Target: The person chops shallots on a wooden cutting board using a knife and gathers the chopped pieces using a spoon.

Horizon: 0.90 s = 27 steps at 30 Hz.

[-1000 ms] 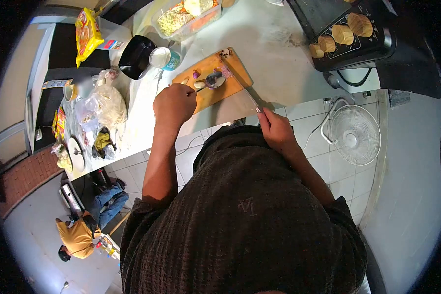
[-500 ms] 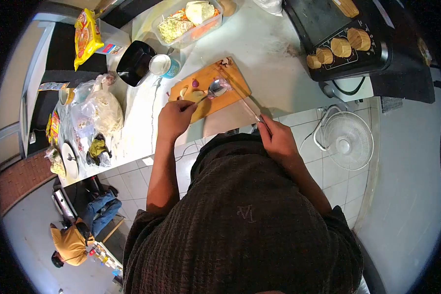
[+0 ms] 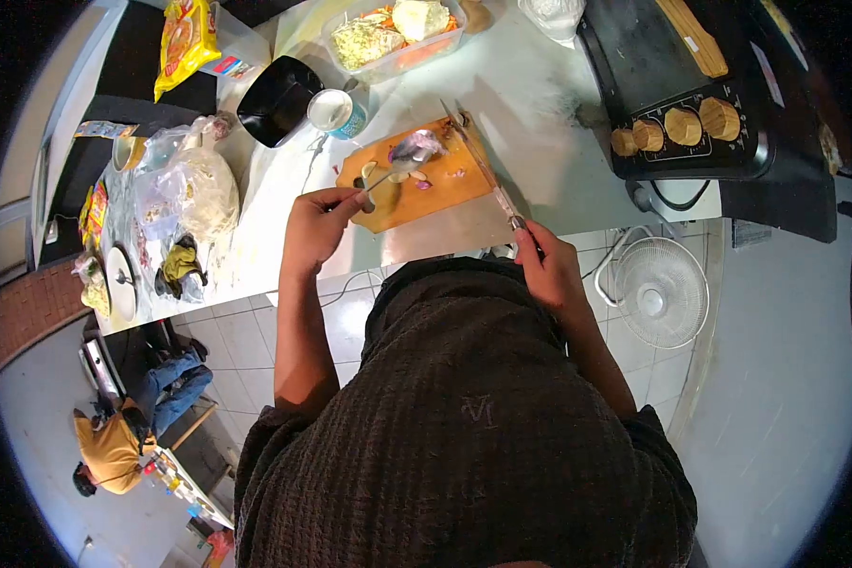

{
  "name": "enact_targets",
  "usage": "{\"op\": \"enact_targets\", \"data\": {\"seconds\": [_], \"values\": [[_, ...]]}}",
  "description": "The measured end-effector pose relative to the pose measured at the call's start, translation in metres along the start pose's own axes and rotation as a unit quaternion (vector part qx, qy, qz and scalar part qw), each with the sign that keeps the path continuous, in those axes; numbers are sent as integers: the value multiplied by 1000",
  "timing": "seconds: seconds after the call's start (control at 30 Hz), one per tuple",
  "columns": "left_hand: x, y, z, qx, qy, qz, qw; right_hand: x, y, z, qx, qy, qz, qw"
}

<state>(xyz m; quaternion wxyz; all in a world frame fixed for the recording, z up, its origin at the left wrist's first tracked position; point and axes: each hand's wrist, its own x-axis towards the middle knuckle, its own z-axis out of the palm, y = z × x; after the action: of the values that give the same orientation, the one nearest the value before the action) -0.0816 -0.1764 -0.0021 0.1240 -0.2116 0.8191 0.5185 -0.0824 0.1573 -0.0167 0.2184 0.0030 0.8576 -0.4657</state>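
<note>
My left hand [image 3: 320, 229] is closed round the handle of a metal spoon [image 3: 381, 180]. Chopped pinkish-purple pieces, apparently shallot [image 3: 430, 142], lie in its bowl above the wooden cutting board [image 3: 388, 215]. In my right hand [image 3: 549, 265] is a long knife [image 3: 484, 168], its blade slanting over the board's right side, apart from the spoon. Pale garlic cloves [image 3: 400, 177] and small purple bits [image 3: 423, 186] rest on the board beneath the spoon.
Behind the board stand a lidded cup [image 3: 343, 115], a black bowl [image 3: 276, 102] and a plastic box of shredded vegetables [image 3: 388, 61]. A black griddle [image 3: 691, 156] with wooden knobs sits right. Plastic bags [image 3: 204, 199] lie left. A person [image 3: 114, 445] is at lower left.
The spoon, bearing the chopped pieces, has shifted up across the board. The knife has swung right, away from the spoon. The camera view has also shifted slightly.
</note>
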Motion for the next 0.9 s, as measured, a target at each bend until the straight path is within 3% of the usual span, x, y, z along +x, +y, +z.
{"op": "enact_targets", "data": {"seconds": [0.33, 0.43, 0.5, 0.53, 0.6, 0.63, 0.73, 0.8, 0.9], "values": [[0, 24, -67, 11, 133, -2, 991, 10, -2, -1, -3, -18, -1, 1000], [5, 23, -81, 44, 175, 7, 983, 14, -2, -2, -8, -20, 20, 1000], [10, 24, -88, 173, 193, 29, 965, 16, 1, -3, -7, -20, -5, 1000], [12, 26, -87, 172, 193, 29, 965, 16, 1, -3, -8, -20, -6, 1000], [15, 32, -81, 360, 254, 98, 893, 16, -1, -4, -11, -21, 4, 1000], [15, 40, -75, 359, 254, 97, 893, 16, -2, -5, -11, -22, 3, 1000], [22, 51, -56, 499, 297, 95, 809, 16, -2, -6, -19, -25, -11, 999], [26, 54, -47, 506, 302, 154, 793, 16, 0, -5, -6, -15, -5, 1000], [31, 55, -47, 511, 312, 170, 783, 15, -2, -7, -4, -7, -1, 1000]]}}
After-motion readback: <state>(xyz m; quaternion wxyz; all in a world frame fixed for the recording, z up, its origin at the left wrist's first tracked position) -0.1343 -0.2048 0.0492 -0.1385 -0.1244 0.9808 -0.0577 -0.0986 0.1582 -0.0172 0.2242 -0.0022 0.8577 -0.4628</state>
